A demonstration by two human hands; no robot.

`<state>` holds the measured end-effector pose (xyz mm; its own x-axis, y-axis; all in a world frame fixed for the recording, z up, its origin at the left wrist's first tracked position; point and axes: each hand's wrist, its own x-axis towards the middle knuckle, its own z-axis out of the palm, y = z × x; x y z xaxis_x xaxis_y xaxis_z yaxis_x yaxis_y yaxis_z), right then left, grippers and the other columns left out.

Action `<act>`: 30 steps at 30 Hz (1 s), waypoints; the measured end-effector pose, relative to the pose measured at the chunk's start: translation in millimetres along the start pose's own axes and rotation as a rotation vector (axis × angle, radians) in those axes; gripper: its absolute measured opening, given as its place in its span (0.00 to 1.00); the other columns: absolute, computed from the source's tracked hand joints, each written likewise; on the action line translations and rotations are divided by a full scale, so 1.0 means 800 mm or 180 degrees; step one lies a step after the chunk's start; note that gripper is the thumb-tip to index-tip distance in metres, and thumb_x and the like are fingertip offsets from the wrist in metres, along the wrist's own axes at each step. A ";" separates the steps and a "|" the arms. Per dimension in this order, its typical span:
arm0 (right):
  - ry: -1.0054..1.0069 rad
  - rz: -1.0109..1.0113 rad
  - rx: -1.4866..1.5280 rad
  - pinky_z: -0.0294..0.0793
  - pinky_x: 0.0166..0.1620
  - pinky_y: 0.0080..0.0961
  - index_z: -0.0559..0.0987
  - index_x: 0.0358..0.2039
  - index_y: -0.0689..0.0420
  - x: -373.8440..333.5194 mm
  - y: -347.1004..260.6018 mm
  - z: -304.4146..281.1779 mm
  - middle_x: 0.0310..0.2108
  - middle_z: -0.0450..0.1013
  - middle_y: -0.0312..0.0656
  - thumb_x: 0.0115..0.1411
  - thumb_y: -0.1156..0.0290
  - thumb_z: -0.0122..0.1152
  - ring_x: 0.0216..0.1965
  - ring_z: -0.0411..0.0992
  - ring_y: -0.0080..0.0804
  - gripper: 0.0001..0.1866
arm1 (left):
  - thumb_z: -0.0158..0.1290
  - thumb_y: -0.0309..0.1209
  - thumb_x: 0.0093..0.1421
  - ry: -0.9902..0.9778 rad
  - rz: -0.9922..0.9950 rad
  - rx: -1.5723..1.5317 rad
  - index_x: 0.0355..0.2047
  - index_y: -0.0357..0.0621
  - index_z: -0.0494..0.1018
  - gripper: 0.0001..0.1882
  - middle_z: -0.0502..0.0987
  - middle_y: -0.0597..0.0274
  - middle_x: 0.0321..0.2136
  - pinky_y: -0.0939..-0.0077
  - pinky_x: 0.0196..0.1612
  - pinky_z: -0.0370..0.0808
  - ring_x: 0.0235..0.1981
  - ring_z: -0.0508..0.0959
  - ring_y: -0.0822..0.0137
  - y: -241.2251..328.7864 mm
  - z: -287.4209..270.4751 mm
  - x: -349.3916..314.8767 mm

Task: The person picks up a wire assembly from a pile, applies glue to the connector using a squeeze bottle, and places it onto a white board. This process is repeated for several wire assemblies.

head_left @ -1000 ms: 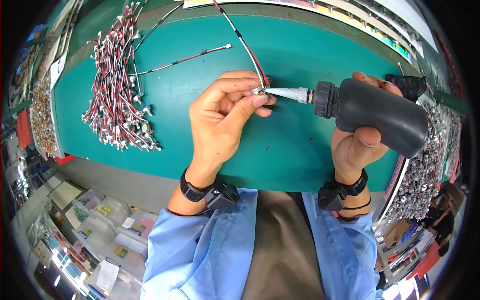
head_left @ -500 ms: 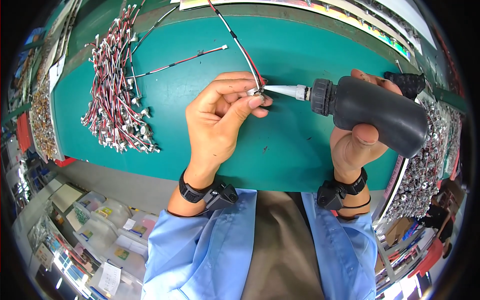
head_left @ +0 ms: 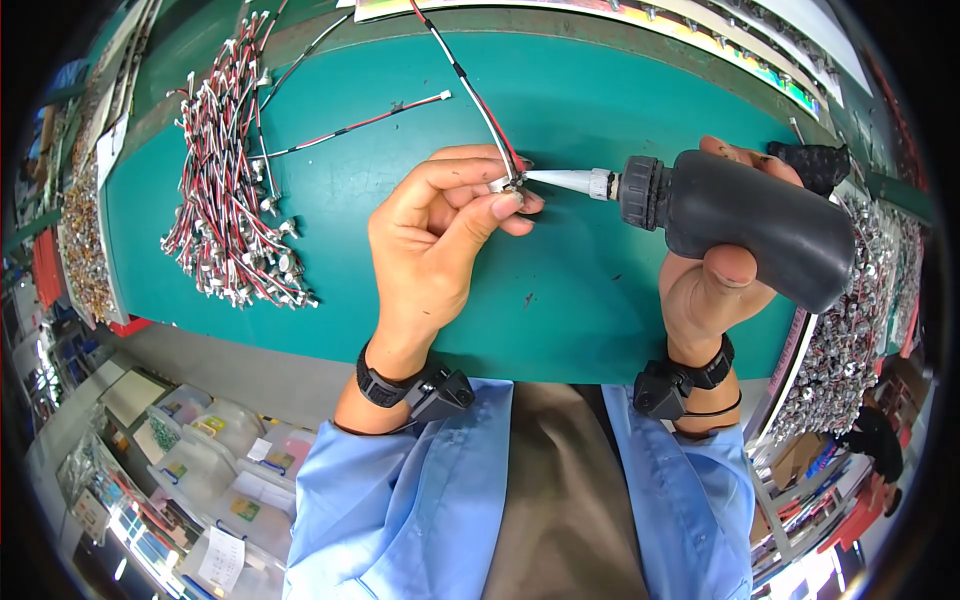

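My left hand (head_left: 435, 235) pinches the small connector end of a red, black and white wire harness (head_left: 470, 85) between thumb and fingers; the wires run up and away over the green mat. My right hand (head_left: 715, 285) grips a dark grey squeeze bottle (head_left: 750, 225) lying sideways. Its white nozzle (head_left: 565, 180) points left and its tip touches the connector at my left fingertips. Both wrists wear black bands.
A heap of red-and-white wire harnesses (head_left: 235, 190) lies on the green mat (head_left: 580, 300) at the left. One single harness (head_left: 365, 125) lies apart above my left hand. Trays of small metal parts (head_left: 850, 330) sit at the right, and bins with parts (head_left: 190, 450) stand below the bench.
Both hands have drifted slightly upward and closer together; the nozzle tip stays at the connector. The wire piles have not moved.
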<state>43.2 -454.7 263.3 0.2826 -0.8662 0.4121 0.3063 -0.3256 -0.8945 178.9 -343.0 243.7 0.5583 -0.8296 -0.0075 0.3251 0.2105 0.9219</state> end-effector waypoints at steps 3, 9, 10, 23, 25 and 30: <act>-0.0061 -0.0020 -0.0145 0.66 0.48 0.33 0.58 0.49 0.65 0.000 0.001 0.000 0.40 0.67 0.50 0.43 0.47 0.60 0.44 0.66 0.40 0.42 | 0.46 0.15 0.52 -0.0003 0.0007 -0.0009 0.34 0.30 0.67 0.07 0.69 0.51 0.36 0.77 0.32 0.76 0.32 0.76 0.60 0.000 0.000 0.000; -0.0015 -0.0008 -0.0091 0.66 0.48 0.33 0.58 0.49 0.65 0.000 0.003 -0.001 0.40 0.67 0.51 0.42 0.47 0.61 0.44 0.67 0.41 0.42 | 0.47 0.15 0.52 0.0005 -0.0004 -0.0017 0.34 0.30 0.67 0.07 0.70 0.51 0.36 0.77 0.32 0.76 0.32 0.76 0.60 0.000 0.000 0.000; -0.0014 -0.0009 -0.0092 0.66 0.48 0.33 0.58 0.49 0.65 0.000 0.003 -0.001 0.40 0.67 0.51 0.42 0.47 0.61 0.44 0.67 0.41 0.42 | 0.47 0.15 0.52 0.0003 -0.0004 -0.0018 0.34 0.30 0.67 0.07 0.70 0.51 0.36 0.77 0.32 0.76 0.32 0.76 0.60 0.001 0.001 0.000; 0.0122 0.0063 -0.0054 0.67 0.42 0.26 0.61 0.47 0.65 0.020 0.019 -0.008 0.39 0.68 0.51 0.50 0.54 0.59 0.40 0.68 0.37 0.33 | 0.47 0.18 0.53 -0.0096 -0.0124 -0.0238 0.35 0.32 0.66 0.08 0.71 0.44 0.36 0.73 0.35 0.76 0.33 0.76 0.57 0.002 -0.005 0.002; 0.0428 0.0374 0.0103 0.67 0.36 0.22 0.61 0.47 0.65 0.026 0.022 -0.015 0.39 0.68 0.50 0.53 0.55 0.55 0.36 0.69 0.32 0.30 | 0.47 0.19 0.54 -0.0126 -0.0144 -0.0420 0.36 0.33 0.66 0.08 0.71 0.42 0.36 0.72 0.35 0.76 0.33 0.76 0.56 0.000 -0.008 0.002; 0.0487 0.0990 0.0677 0.62 0.30 0.17 0.62 0.47 0.63 0.041 0.026 -0.039 0.39 0.69 0.48 0.55 0.53 0.51 0.31 0.67 0.27 0.28 | 0.49 0.25 0.54 -0.0242 -0.0246 -0.0645 0.36 0.36 0.67 0.09 0.70 0.45 0.36 0.70 0.35 0.76 0.32 0.76 0.59 0.005 -0.014 0.001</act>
<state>30.4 -501.6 252.4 0.2578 -0.9627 0.0824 0.4132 0.0327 -0.9101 189.7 -337.1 242.9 0.4692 -0.8822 -0.0390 0.5157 0.2379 0.8231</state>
